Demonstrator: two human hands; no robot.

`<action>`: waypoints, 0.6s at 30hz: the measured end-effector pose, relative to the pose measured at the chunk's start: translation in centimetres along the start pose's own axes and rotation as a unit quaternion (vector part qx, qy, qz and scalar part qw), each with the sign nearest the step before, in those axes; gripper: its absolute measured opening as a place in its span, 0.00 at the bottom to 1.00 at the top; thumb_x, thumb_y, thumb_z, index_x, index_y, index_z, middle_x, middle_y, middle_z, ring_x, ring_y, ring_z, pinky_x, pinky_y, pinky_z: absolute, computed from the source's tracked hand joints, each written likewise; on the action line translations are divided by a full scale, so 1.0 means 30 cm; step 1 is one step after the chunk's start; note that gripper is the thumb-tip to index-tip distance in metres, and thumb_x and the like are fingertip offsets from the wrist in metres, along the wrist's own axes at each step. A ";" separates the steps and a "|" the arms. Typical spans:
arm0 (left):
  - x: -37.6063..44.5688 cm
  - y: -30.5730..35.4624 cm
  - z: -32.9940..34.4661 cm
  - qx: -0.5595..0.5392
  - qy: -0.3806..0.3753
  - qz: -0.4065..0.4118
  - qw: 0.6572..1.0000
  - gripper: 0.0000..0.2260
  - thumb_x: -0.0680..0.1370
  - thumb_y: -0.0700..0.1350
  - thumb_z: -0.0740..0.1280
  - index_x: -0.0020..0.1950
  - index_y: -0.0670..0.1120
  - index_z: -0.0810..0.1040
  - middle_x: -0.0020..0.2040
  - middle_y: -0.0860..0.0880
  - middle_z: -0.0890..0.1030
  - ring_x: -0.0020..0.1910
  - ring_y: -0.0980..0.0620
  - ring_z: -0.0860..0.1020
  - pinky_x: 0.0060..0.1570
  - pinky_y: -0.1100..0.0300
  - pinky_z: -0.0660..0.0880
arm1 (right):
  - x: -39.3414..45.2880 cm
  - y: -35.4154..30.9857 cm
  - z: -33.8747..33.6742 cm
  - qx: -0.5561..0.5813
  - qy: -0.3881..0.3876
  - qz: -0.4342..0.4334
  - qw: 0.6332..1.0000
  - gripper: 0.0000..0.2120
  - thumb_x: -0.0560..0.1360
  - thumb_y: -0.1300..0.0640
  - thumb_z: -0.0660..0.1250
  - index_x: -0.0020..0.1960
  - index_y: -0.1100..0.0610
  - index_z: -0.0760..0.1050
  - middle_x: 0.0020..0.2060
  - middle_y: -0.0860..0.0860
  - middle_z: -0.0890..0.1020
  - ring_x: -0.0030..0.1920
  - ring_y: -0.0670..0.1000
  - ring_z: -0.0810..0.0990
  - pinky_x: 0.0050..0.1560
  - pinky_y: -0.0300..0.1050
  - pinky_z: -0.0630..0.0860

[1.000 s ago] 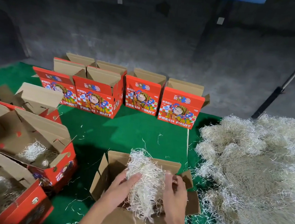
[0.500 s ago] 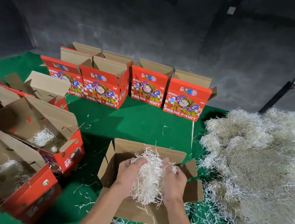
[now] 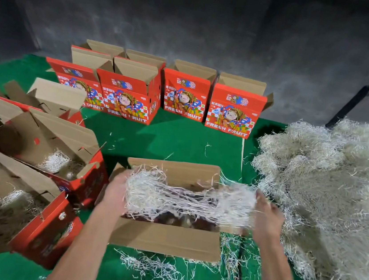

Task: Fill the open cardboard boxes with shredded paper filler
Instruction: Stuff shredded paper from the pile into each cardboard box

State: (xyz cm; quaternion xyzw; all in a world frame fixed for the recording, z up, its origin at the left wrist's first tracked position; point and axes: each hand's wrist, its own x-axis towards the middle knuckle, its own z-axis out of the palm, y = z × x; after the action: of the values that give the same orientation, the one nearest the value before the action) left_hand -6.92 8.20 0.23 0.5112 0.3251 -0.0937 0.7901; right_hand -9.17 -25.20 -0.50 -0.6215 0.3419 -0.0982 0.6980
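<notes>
left hand [image 3: 115, 193] + right hand [image 3: 266, 216] | hold shredded paper [image 3: 185, 198] stretched | over open box [image 3: 166, 240]

The open cardboard box [image 3: 166, 240] in front of me stands upright on the green floor, flaps spread. A wad of white shredded paper [image 3: 185, 198] stretches across its mouth between my hands. A big heap of filler [image 3: 326, 192] lies to its right. Two open boxes [image 3: 38, 145] at left hold a little shred.

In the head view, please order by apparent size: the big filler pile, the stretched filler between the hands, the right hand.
1. big filler pile
2. stretched filler
3. right hand, blurred
</notes>
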 end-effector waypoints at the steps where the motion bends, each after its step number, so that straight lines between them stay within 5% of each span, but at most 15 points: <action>1: 0.010 0.010 -0.009 0.048 0.027 0.005 0.998 0.12 0.81 0.54 0.64 0.60 0.50 0.79 0.66 0.42 0.77 0.59 0.44 0.80 0.52 0.47 0.80 | 0.007 -0.018 -0.028 -0.004 -0.015 -0.001 1.000 0.15 0.76 0.44 0.67 0.55 0.54 0.77 0.50 0.58 0.83 0.34 0.45 0.78 0.27 0.37 0.70; 3: -0.005 0.002 0.020 0.129 0.039 -0.001 0.991 0.22 0.78 0.61 0.66 0.69 0.54 0.74 0.73 0.48 0.69 0.73 0.42 0.67 0.69 0.41 0.67 | -0.007 -0.039 -0.026 -0.052 -0.046 -0.013 0.998 0.21 0.74 0.36 0.65 0.51 0.54 0.76 0.32 0.53 0.81 0.22 0.43 0.68 0.20 0.37 0.63; 4: -0.021 -0.007 0.047 0.143 0.025 -0.006 0.989 0.23 0.77 0.62 0.66 0.69 0.55 0.74 0.72 0.48 0.70 0.73 0.41 0.67 0.69 0.40 0.67 | -0.020 -0.041 -0.007 -0.069 -0.059 -0.023 0.996 0.23 0.75 0.34 0.63 0.53 0.55 0.75 0.29 0.48 0.76 0.23 0.42 0.68 0.20 0.36 0.64; 6: -0.029 -0.027 0.083 0.119 -0.016 0.002 0.993 0.16 0.80 0.58 0.65 0.63 0.51 0.77 0.65 0.44 0.76 0.62 0.47 0.77 0.53 0.49 0.79 | -0.047 -0.036 0.037 -0.097 -0.058 -0.039 0.993 0.25 0.80 0.36 0.58 0.65 0.54 0.71 0.40 0.45 0.74 0.37 0.41 0.74 0.36 0.40 0.80; 8: -0.019 -0.051 0.090 0.143 -0.034 0.036 0.989 0.12 0.85 0.45 0.61 0.68 0.46 0.73 0.65 0.40 0.77 0.42 0.62 0.81 0.34 0.68 0.77 | -0.076 -0.048 0.055 -0.101 -0.035 -0.059 0.993 0.27 0.79 0.33 0.56 0.64 0.55 0.71 0.51 0.48 0.73 0.53 0.48 0.73 0.62 0.53 0.74; 10: -0.004 -0.081 0.090 0.113 -0.030 0.004 0.993 0.19 0.84 0.39 0.60 0.75 0.43 0.66 0.71 0.40 0.72 0.40 0.63 0.80 0.32 0.75 0.74 | -0.098 -0.064 0.051 -0.096 -0.030 -0.113 0.989 0.22 0.79 0.35 0.56 0.48 0.53 0.73 0.44 0.50 0.76 0.46 0.50 0.75 0.53 0.53 0.76; 12: 0.005 -0.111 0.101 0.083 -0.054 -0.016 0.995 0.35 0.77 0.36 0.71 0.80 0.47 0.58 0.74 0.46 0.69 0.53 0.56 0.80 0.42 0.75 0.76 | -0.123 -0.075 0.045 -0.100 -0.034 -0.160 0.981 0.22 0.81 0.38 0.56 0.40 0.55 0.70 0.30 0.50 0.71 0.32 0.51 0.69 0.34 0.48 0.72; 14: -0.017 -0.124 0.101 0.079 -0.112 -0.037 0.990 0.43 0.74 0.32 0.72 0.81 0.54 0.54 0.77 0.50 0.64 0.60 0.55 0.74 0.49 0.66 0.80 | -0.160 -0.074 0.062 -0.093 -0.086 -0.163 0.978 0.23 0.82 0.39 0.56 0.42 0.57 0.72 0.26 0.49 0.71 0.28 0.51 0.68 0.27 0.45 0.69; 15: -0.044 -0.135 0.114 0.103 -0.157 -0.010 0.982 0.40 0.77 0.34 0.70 0.80 0.57 0.54 0.79 0.50 0.60 0.65 0.52 0.71 0.53 0.53 0.81 | -0.179 -0.067 0.079 -0.103 -0.130 -0.158 0.973 0.23 0.82 0.39 0.54 0.46 0.56 0.75 0.27 0.49 0.74 0.28 0.52 0.72 0.27 0.45 0.71; 17: -0.099 -0.141 0.139 0.114 -0.234 -0.002 0.966 0.36 0.77 0.52 0.71 0.79 0.62 0.54 0.80 0.53 0.54 0.76 0.42 0.60 0.67 0.32 0.66 | -0.220 -0.037 0.121 -0.139 -0.238 -0.129 0.953 0.19 0.84 0.41 0.54 0.57 0.51 0.78 0.39 0.46 0.84 0.39 0.49 0.84 0.40 0.44 0.80; 18: -0.110 -0.155 0.154 0.129 -0.261 -0.007 0.957 0.39 0.74 0.63 0.71 0.79 0.63 0.54 0.80 0.55 0.53 0.79 0.44 0.55 0.70 0.32 0.59 | -0.238 -0.015 0.141 -0.134 -0.295 -0.096 0.941 0.15 0.84 0.45 0.55 0.61 0.48 0.77 0.48 0.45 0.86 0.47 0.50 0.86 0.50 0.48 0.82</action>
State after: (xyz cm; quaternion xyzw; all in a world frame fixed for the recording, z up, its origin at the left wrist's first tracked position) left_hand -9.77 1.43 -0.02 0.5641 0.0967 -0.2700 0.7743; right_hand -11.83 -17.89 2.44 -0.7406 0.0695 0.0696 0.6647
